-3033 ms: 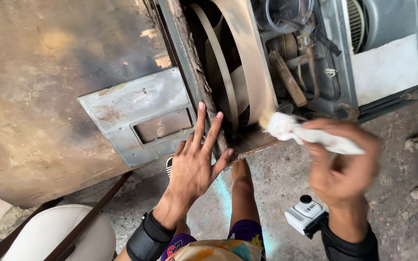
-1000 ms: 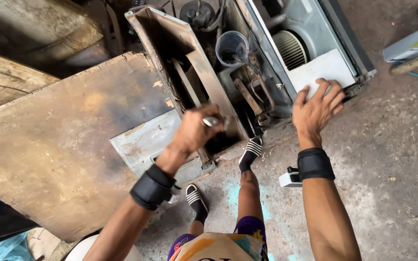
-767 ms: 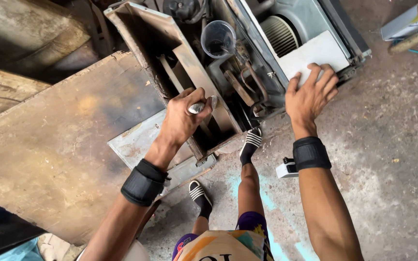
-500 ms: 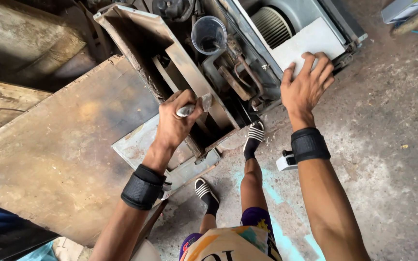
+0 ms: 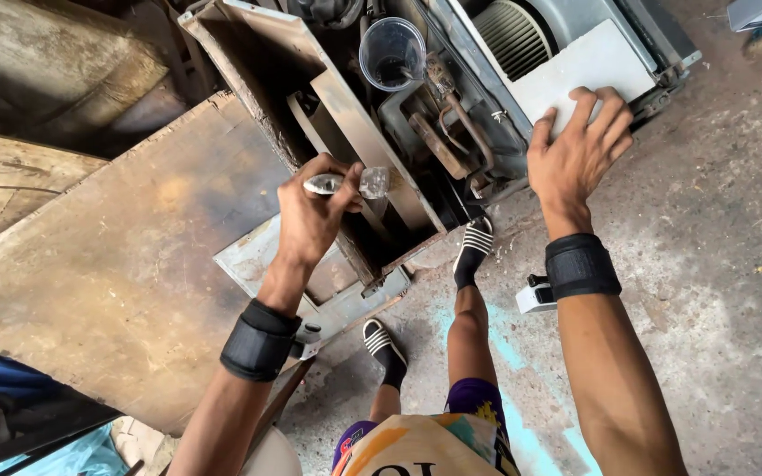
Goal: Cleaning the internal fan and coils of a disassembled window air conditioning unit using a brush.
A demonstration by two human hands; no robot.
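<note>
One left hand (image 5: 310, 216) pinches one crumpled wrapper (image 5: 350, 182) (one plastic cup (image 5: 392, 53) nearby).

Left hand (image 5: 310, 216): closed around a small shiny metal tool (image 5: 346, 183), above the rusty open casing (image 5: 346, 97).
Right hand (image 5: 579, 154): flat, fingers spread, on the white panel (image 5: 588, 62).
Clear plastic cup (image 5: 392, 53): upright among the pipes.
Ground: concrete floor (image 5: 716, 264).

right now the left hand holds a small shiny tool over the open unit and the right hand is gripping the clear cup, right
Not quite. The right hand is not on the clear cup; it presses flat on the white panel, as the head view shows. The left hand does hold a small shiny tool over the open unit.
</note>
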